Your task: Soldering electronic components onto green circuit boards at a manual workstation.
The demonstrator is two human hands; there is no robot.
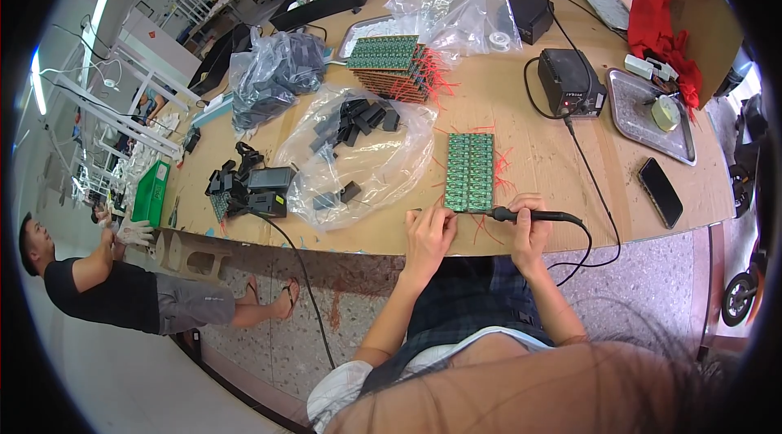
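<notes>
Head view: soldering at the board's near edge.
Right hand point(529, 232) is gripping the iron point(533, 215), tip pointing left at the board point(469, 172); left hand point(429, 232) is pinching beside it.

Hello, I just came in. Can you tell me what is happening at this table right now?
A person sits at a wooden table and works on a green circuit board panel with red wires. The right hand holds a soldering iron, its tip at the panel's lower edge. The left hand rests by the panel's lower left corner. A soldering station, a stack of similar boards and a phone lie nearby.
</notes>
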